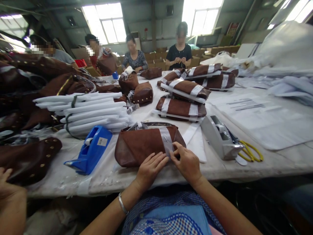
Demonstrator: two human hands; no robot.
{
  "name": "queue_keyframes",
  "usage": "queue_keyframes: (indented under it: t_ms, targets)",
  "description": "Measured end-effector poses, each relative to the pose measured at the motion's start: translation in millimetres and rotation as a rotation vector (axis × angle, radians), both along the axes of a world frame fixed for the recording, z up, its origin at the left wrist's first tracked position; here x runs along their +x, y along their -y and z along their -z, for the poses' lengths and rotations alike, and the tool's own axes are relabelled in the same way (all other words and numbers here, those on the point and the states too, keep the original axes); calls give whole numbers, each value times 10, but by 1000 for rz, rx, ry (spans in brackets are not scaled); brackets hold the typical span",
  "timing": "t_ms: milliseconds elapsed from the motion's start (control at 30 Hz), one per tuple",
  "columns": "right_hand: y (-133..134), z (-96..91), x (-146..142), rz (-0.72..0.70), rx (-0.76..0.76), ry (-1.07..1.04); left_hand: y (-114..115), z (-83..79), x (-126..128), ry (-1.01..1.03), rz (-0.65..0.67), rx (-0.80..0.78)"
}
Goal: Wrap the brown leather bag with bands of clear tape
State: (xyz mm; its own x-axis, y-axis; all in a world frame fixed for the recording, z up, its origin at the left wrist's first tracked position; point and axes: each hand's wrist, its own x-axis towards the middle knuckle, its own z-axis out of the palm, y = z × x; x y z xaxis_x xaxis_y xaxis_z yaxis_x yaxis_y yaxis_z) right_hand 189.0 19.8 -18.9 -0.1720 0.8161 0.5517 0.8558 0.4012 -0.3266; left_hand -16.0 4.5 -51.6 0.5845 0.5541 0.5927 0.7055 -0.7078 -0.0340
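1. The brown bag [141, 147] sits at 6 o'clock, right at the near edge of the surface [269, 163] in front of the person.
2. The left hand [150, 168] lies flat on the bag with its fingers stretched out, next to the white band [167, 138]. The right hand [187, 163] has its fingers curled in, and they look to be pinching the band's lower end.
3. Looks about half done: this bag has one band, toward its right end, and its left end is bare. The wrapped bags [182, 107] stacked at 12 o'clock carry two bands each.
4. On the surface there's a blue tape dispenser [91, 148] at 9 o'clock and a grey tape dispenser [220, 137] at 3, with yellow scissors [251, 151] just beside it. A bundle of white rolls [90, 112] sits around 10.
5. The room's a workshop with big bright windows and cardboard boxes at the back. Other people work along the far side at 12 o'clock.
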Motion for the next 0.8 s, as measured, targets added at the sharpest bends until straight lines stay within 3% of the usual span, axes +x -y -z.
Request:
queue_keyframes:
  t_ms: [167, 267, 500, 700, 800]
  targets:
    - [-94, -171, -62, 151, -173, 226, 0, -67, 31, -9, -22, -3]
    - [-201, -310, -89, 172, -278, 374, -2, -58, 41, -10, -45, 12]
    - [-550, -644, -43, 53, -349, 558, 5, -1, 45, -7, -39, 43]
    - [-843, -642, 115, -162, -342, 607, 17, -24, 43, -40, -50, 41]
    - [-902, -621, 161, -201, -349, 586, -3, -47, 25, -99, -24, 61]
